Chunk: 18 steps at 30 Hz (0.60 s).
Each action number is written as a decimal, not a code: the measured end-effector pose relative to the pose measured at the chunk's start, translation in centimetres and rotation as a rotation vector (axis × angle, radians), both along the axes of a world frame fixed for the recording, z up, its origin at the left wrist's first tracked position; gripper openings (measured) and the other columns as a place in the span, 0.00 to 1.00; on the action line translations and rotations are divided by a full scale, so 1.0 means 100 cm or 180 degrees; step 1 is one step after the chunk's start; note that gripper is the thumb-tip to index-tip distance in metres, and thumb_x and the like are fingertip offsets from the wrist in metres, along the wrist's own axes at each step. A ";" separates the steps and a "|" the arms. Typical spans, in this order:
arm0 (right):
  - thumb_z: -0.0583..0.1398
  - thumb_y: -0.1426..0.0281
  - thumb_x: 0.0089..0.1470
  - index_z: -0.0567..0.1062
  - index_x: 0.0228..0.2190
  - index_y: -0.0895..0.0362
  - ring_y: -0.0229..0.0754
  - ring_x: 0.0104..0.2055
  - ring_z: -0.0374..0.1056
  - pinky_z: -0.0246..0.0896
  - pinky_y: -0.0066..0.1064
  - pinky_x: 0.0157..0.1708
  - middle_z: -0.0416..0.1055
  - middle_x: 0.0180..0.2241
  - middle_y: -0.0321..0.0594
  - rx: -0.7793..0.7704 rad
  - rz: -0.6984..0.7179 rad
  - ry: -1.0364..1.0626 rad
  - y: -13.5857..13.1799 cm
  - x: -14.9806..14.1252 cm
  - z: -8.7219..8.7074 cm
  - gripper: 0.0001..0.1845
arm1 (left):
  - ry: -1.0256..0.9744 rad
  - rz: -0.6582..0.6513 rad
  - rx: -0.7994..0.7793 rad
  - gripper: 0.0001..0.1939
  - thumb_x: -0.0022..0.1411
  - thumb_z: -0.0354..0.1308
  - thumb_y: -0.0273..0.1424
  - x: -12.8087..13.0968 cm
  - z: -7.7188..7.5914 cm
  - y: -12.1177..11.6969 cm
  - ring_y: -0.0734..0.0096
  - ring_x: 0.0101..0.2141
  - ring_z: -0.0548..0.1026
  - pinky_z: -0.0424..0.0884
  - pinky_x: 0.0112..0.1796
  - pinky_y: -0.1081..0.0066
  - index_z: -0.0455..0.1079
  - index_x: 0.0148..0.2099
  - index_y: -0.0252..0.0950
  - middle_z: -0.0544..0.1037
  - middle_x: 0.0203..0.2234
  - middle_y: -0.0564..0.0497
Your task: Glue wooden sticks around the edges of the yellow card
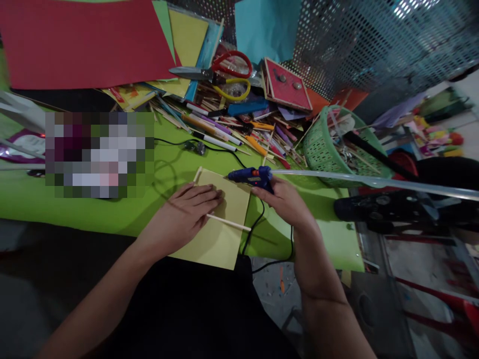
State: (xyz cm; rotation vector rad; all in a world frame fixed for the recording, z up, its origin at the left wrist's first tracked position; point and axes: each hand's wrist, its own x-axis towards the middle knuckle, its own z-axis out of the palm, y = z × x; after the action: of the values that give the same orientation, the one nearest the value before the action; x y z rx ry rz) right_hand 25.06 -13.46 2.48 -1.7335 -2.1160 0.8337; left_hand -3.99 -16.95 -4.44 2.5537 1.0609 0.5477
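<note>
A pale yellow sheet of paper point(220, 239) lies on the green tabletop point(112, 209) in front of me. My left hand point(190, 204) rests flat on it, fingers stretched out over a thin wooden stick point(232, 224) that crosses the sheet. Another stick point(197, 174) lies along the sheet's upper left corner. My right hand point(284, 199) is closed around a blue hot glue gun point(251, 176); its nozzle points left over the sheet's top edge. A long clear glue stick point(355, 179) juts from its back to the right. Its black cord point(258, 224) drops off the table edge.
Behind the sheet lies a heap of sticks, pens and markers point(232, 129), with red-handled scissors point(220, 70) and yellow-handled scissors point(234, 92). Large red paper point(82, 45) and more coloured sheets lie at the back left. A green basket point(329, 144) of sticks stands right. A blurred patch covers the left.
</note>
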 end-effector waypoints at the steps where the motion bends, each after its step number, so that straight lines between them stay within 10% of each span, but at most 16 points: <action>1: 0.62 0.49 0.63 0.80 0.44 0.50 0.56 0.44 0.75 0.68 0.47 0.45 0.81 0.39 0.43 0.0015 0.0002 0.0005 0.000 0.000 0.000 0.20 | -0.0019 0.0005 -0.0012 0.23 0.75 0.48 0.27 0.000 0.000 0.000 0.63 0.68 0.68 0.59 0.69 0.53 0.70 0.68 0.40 0.74 0.66 0.50; 18: 0.61 0.47 0.63 0.79 0.42 0.53 0.53 0.39 0.75 0.68 0.44 0.41 0.80 0.37 0.43 -0.0027 -0.0082 0.0106 -0.004 0.005 0.016 0.23 | -0.0133 0.0037 -0.0076 0.24 0.74 0.48 0.26 0.002 0.006 0.000 0.62 0.67 0.69 0.61 0.69 0.52 0.71 0.67 0.42 0.76 0.64 0.50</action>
State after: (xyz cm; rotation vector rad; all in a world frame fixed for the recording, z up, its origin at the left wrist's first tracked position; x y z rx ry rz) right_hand 25.61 -13.90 4.06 -1.7353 -2.0673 0.8595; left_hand -3.83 -16.98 -3.86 2.5057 1.0623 0.5855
